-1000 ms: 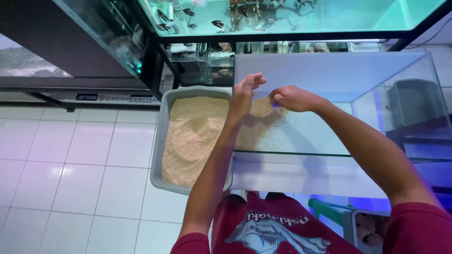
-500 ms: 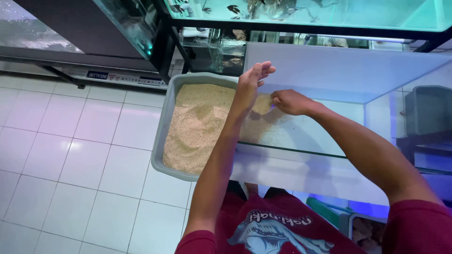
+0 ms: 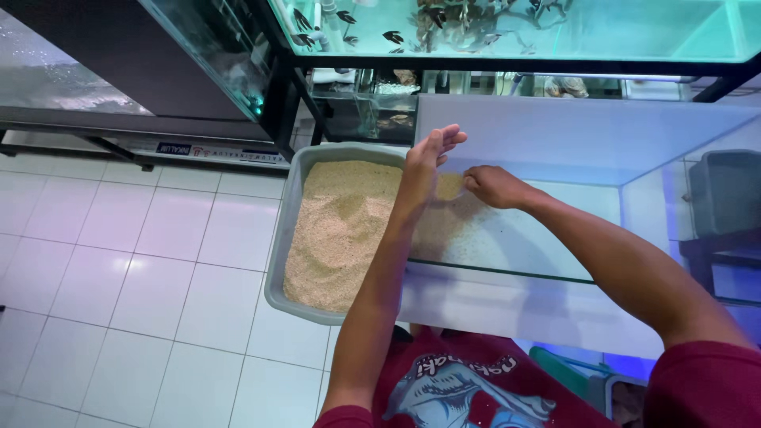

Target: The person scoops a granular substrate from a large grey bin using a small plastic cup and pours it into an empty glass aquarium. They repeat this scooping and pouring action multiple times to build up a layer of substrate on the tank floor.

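Note:
A grey plastic tray point(image 3: 279, 261) full of pale sand point(image 3: 337, 230) stands on the white tiled floor. Right of it is an empty glass tank point(image 3: 555, 273) with a thin layer of sand point(image 3: 452, 226) in its left part. My left hand point(image 3: 426, 162) reaches over the tank's left wall, palm flat, fingers stretched out and holding nothing. My right hand point(image 3: 490, 187) is inside the tank with its fingers curled, knuckles down on a small sand heap point(image 3: 449, 187) between the two hands. Whether it holds any sand is hidden.
A lit aquarium with dark fish point(image 3: 491, 28) sits on a black stand behind the tank, with another glass tank point(image 3: 214, 55) at the back left. A dark grey bin point(image 3: 725, 194) shows through the glass on the right. White tiles point(image 3: 135, 269) stretch to the left.
Both hands have stayed at the sand heap in the tank's left corner, and my left hand's fingers have stretched out a little. The view has shifted slightly.

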